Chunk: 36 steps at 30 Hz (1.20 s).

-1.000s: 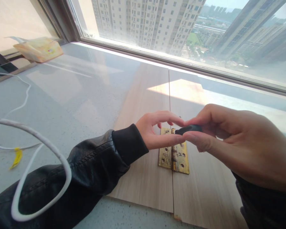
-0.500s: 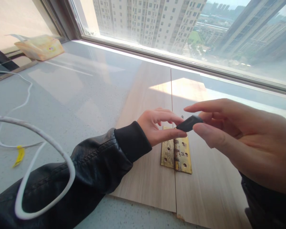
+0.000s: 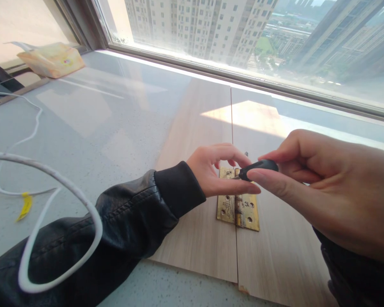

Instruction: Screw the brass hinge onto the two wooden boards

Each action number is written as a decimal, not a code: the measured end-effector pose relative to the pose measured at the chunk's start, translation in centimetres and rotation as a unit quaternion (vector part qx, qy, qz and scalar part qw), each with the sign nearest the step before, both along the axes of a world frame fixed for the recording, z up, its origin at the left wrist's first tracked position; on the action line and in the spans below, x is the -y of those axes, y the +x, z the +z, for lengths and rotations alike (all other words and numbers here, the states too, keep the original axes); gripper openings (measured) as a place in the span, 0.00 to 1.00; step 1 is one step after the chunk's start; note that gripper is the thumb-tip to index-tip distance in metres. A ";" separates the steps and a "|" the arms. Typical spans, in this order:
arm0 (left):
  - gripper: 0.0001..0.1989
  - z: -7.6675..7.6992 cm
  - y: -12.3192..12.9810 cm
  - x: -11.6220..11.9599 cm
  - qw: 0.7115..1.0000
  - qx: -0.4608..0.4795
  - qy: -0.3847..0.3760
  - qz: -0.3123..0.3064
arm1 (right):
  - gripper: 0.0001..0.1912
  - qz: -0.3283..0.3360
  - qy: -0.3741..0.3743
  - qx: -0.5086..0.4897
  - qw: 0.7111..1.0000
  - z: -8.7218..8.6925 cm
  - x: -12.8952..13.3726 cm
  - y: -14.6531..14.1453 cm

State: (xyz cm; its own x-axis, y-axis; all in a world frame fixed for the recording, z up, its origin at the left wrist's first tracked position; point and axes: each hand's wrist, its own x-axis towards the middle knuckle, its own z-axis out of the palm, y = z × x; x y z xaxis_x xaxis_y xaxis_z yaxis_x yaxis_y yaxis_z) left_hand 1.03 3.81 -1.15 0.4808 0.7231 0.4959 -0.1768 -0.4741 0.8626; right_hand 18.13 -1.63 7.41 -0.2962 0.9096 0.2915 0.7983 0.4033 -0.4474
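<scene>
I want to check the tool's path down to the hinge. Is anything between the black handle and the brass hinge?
Only the left hand: its fingers curl over the hinge's top, just beneath the black handle pinched in the right hand. The lower screw holes lie uncovered.

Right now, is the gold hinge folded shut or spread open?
Spread open: the hinge lies flat, one leaf on each wooden board, its pin along the seam.

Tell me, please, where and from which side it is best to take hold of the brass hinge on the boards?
Probably by the lower end of the hinge, coming from the near side. It lies flat across the seam between the two boards, and both hands and the black handle cover its upper end. Its raised middle knuckle gives fingertips something to pinch; the leaves are thin and flush.
</scene>
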 end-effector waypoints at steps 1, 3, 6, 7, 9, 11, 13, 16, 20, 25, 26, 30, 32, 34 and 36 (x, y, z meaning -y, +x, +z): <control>0.12 0.0 0.1 0.0 1.000 0.007 0.005 0.007 | 0.15 -0.005 0.018 0.013 1.000 0.0 0.0 -0.2; 0.13 0.0 0.2 -0.1 1.000 0.013 0.014 0.020 | 0.18 -0.022 0.057 0.037 0.997 -0.2 0.0 -0.4; 0.11 0.0 0.1 -0.1 0.999 0.020 0.029 0.014 | 0.21 -0.065 0.111 0.071 0.989 -0.7 0.0 -0.7; 0.10 0.0 0.1 -0.1 0.999 0.022 0.029 0.007 | 0.22 -0.077 0.129 0.080 0.985 -0.9 -0.1 -0.7; 0.07 0.0 0.0 -0.1 1.000 0.019 0.015 -0.006 | 0.24 -0.087 0.140 0.093 0.982 -0.9 -0.2 -0.6; 0.08 -0.1 0.0 -0.2 1.000 0.009 -0.006 -0.019 | 0.21 -0.071 0.107 0.077 0.989 -0.6 -0.3 -0.4; 0.09 -0.3 -0.1 -0.2 0.999 0.000 -0.013 -0.039 | 0.17 -0.032 0.045 0.037 0.998 0.0 -0.3 0.1; 0.10 -0.5 -0.2 -0.3 0.998 -0.006 -0.006 -0.064 | 0.12 0.040 -0.025 -0.002 0.999 0.7 -0.4 0.9; 0.11 -0.5 -0.2 -0.1 0.998 -0.008 -0.014 -0.064 | 0.10 0.041 -0.050 -0.011 0.998 0.8 -0.4 1.1; 0.14 -0.1 -0.1 0.4 0.998 -0.014 -0.061 -0.030 | 0.19 -0.007 -0.020 0.005 1.000 0.3 -0.4 0.1; 0.14 -0.1 -0.1 0.5 0.997 -0.018 -0.063 -0.028 | 0.20 -0.007 -0.011 0.009 1.000 0.2 -0.4 0.0; 0.15 -0.3 -0.1 0.2 0.998 -0.025 -0.049 -0.021 | 0.23 -0.024 0.074 0.043 0.996 -0.3 -0.2 -0.3; 0.15 -0.4 0.0 0.0 0.999 -0.028 -0.032 -0.015 | 0.26 -0.045 0.096 0.058 0.993 -0.7 -0.2 -0.5; 0.13 -0.4 -0.1 -0.2 1.000 -0.021 -0.014 -0.016 | 0.28 -0.053 0.110 0.070 0.990 -1.0 -0.3 -0.9; 0.11 -0.5 -0.1 -0.4 1.000 -0.003 -0.003 -0.020 | 0.29 -0.054 0.122 0.088 0.987 -1.1 -0.4 -1.2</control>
State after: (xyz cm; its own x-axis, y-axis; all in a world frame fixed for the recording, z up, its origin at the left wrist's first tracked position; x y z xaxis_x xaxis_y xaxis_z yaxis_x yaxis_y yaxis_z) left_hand 0.93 4.17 -1.65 0.5121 0.7062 0.4889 -0.1906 -0.4615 0.8664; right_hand 16.94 -1.28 6.29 -0.2666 0.8480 0.4581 0.8990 0.3902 -0.1991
